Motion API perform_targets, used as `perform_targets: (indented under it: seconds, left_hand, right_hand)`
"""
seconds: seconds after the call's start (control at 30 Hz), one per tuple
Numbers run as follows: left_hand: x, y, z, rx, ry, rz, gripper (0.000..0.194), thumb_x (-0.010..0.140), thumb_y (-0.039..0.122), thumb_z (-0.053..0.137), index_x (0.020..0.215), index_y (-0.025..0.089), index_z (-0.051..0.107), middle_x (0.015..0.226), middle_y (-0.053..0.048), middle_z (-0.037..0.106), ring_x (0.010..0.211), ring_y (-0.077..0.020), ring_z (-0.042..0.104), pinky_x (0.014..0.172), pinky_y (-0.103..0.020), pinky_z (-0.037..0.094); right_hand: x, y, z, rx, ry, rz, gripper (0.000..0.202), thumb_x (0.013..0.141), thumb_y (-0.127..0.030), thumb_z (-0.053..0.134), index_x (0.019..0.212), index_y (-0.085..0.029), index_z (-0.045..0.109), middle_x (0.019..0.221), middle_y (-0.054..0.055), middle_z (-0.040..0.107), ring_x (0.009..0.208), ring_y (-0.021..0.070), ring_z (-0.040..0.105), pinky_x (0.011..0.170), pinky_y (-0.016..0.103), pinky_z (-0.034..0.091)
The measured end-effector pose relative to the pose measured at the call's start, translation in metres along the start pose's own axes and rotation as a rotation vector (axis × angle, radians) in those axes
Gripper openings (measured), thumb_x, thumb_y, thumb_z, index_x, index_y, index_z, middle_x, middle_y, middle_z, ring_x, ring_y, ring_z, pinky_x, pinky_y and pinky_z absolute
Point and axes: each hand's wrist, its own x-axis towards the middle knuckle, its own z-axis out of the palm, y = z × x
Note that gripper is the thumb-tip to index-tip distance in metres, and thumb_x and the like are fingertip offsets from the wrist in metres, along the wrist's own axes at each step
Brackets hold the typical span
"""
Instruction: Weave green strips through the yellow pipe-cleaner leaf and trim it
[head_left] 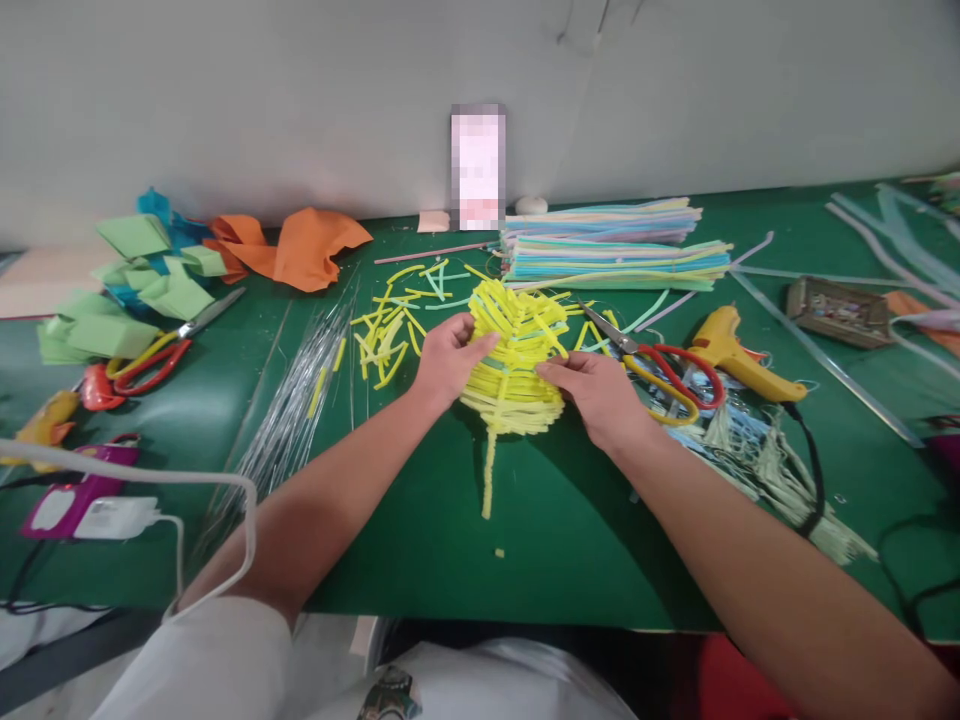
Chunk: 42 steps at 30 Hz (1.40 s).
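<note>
Yellow Leaf Between Two Hands

Over a green table against a grey wall, we are clamping the yellow leaf at both edges, left and right thumbs pressing toward fingers. Pipe cleaners are lying behind; a glue gun is resting rightward.

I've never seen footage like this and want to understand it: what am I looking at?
There is one picture, from a camera on a person's head, facing forward and down. No robot: these are bare hands. The left hand and right hand hold a yellow leaf shape by its sides. On the green table lie short yellow pieces and thin wires to the left, pastel strips behind, and scissors and a yellow glue gun to the right.
</note>
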Motion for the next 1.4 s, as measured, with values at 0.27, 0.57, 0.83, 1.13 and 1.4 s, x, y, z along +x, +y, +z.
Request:
perform_targets:
  seconds: [0.27, 0.57, 0.83, 1.13, 1.4]
  left_hand:
    - [0.001, -0.002, -0.002, 0.004, -0.020, -0.062, 0.034, 0.066, 0.042, 0.079, 0.076, 0.018, 0.058, 0.066, 0.004, 0.056, 0.058, -0.0084, 0.048, 0.057, -0.022, 0.040]
    - [0.002, -0.001, -0.002, -0.028, 0.034, -0.079, 0.035, 0.065, 0.043, 0.080, 0.075, 0.018, 0.057, 0.066, 0.005, 0.055, 0.058, -0.0077, 0.047, 0.057, -0.022, 0.039]
    - [-0.002, 0.001, 0.001, -0.089, -0.058, -0.024, 0.038, 0.065, 0.046, 0.080, 0.084, 0.017, 0.062, 0.077, 0.000, 0.066, 0.067, -0.0110, 0.059, 0.064, -0.024, 0.046]
    - [0.000, -0.003, 0.001, 0.050, -0.090, 0.023, 0.037, 0.066, 0.049, 0.078, 0.076, 0.019, 0.060, 0.066, 0.002, 0.056, 0.061, -0.0107, 0.051, 0.057, -0.024, 0.039]
    - [-0.002, 0.003, 0.003, 0.095, -0.110, 0.064, 0.034, 0.069, 0.044, 0.075, 0.071, 0.017, 0.054, 0.060, 0.006, 0.043, 0.053, -0.0064, 0.035, 0.053, -0.023, 0.029]
  right_hand:
    - [-0.006, -0.006, -0.001, -0.175, 0.058, -0.159, 0.036, 0.070, -0.054, 0.072, 0.077, -0.019, 0.068, 0.072, 0.001, 0.068, 0.065, 0.0154, 0.058, 0.060, 0.028, 0.046]
    - [0.002, -0.015, -0.010, -0.177, 0.270, -0.285, 0.041, 0.080, -0.055, 0.061, 0.060, -0.020, 0.062, 0.054, 0.001, 0.057, 0.042, 0.0110, 0.045, 0.044, 0.028, 0.035]
    - [0.001, -0.025, -0.005, 0.028, 0.140, -0.277, 0.033, 0.073, -0.053, 0.070, 0.068, -0.020, 0.066, 0.063, 0.000, 0.062, 0.054, 0.0129, 0.054, 0.054, 0.029, 0.044]
    - [0.002, -0.034, -0.015, 0.076, 0.031, -0.107, 0.024, 0.062, -0.036, 0.081, 0.061, -0.018, 0.065, 0.057, 0.000, 0.059, 0.054, 0.0119, 0.054, 0.057, 0.029, 0.048]
    - [0.013, -0.033, -0.024, -0.015, 0.038, -0.041, 0.022, 0.059, -0.033, 0.082, 0.067, -0.016, 0.071, 0.059, 0.001, 0.062, 0.053, 0.0113, 0.055, 0.053, 0.026, 0.048]
